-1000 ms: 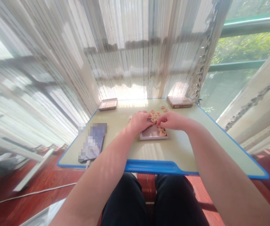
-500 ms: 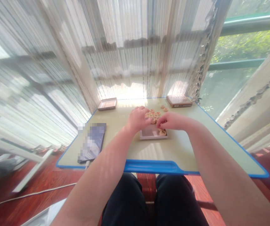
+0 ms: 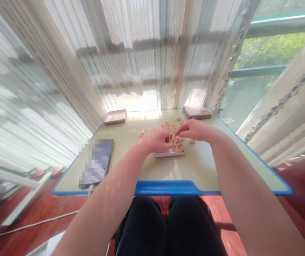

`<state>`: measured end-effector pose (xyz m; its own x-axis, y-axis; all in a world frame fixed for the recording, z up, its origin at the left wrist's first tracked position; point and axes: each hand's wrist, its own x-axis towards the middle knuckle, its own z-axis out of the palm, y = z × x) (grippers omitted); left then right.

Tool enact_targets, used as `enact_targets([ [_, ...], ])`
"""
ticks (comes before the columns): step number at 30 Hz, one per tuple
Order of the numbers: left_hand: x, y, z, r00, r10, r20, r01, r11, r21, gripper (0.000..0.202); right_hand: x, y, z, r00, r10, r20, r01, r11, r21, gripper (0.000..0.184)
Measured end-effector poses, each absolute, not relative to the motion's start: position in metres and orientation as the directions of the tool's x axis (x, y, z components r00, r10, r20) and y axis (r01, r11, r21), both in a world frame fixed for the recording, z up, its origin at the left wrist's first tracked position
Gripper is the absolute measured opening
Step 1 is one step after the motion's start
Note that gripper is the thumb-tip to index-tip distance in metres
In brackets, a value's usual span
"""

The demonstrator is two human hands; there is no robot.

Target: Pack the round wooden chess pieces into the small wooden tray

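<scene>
A shallow box [image 3: 165, 154] lies on the table before me, with a column of round wooden Chinese chess pieces [image 3: 179, 149] along its right side. My left hand [image 3: 157, 139] curls over the box's left part, fingers bent inward; whatever they hold, if anything, is hidden. From the right, my right hand [image 3: 192, 130] reaches in, its fingertips closed on a Chinese chess piece [image 3: 175, 137] at the column's far end. Behind the hands, more loose pieces [image 3: 170, 126] lie in a cluster, partly covered.
A shallow open tray [image 3: 115, 117] sits at the table's far left corner, a flat closed box [image 3: 197, 112] at the far right. A tablet-like device [image 3: 97, 165] with a cable lies left of my forearm. The blue table edge [image 3: 165, 187] runs before my knees.
Several more pieces now show in the box's right column. My left hand has come nearer and curled inward; my right fingertips have moved to the column's far end. The view has shifted slightly.
</scene>
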<state>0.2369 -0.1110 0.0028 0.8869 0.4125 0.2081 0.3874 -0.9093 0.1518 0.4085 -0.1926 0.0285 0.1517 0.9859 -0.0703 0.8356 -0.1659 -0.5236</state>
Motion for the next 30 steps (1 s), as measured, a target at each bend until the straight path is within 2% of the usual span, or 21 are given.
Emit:
enact_targets([
  [8, 0.239, -0.113, -0.004, 0.911, 0.408, 0.064, 0.398, -0.908, 0.128, 0.021, 0.414, -0.188, 0.020, 0.166, 0.985, -0.037, 0.833, -0.160, -0.529, 0.027],
  [21, 0.242, -0.110, -0.008, 0.900, 0.419, 0.124, 0.391, -0.898, 0.200, 0.022, 0.407, -0.188, 0.024, 0.194, 0.981, -0.019, 0.872, -0.181, -0.455, 0.026],
  [24, 0.241, -0.100, -0.008, 0.850, 0.483, 0.211, 0.431, -0.867, 0.250, 0.025, 0.409, -0.183, 0.018, 0.217, 0.976, 0.013, 0.879, -0.189, -0.438, 0.027],
  [28, 0.238, -0.076, -0.014, 0.630, 0.617, 0.472, 0.552, -0.783, 0.286, 0.030, 0.417, -0.172, 0.004, 0.249, 0.959, 0.138, 0.888, -0.169, -0.428, 0.033],
  [30, 0.237, -0.065, -0.019, 0.539, 0.646, 0.541, 0.578, -0.751, 0.321, 0.033, 0.422, -0.165, -0.005, 0.251, 0.941, 0.226, 0.900, -0.141, -0.412, 0.034],
])
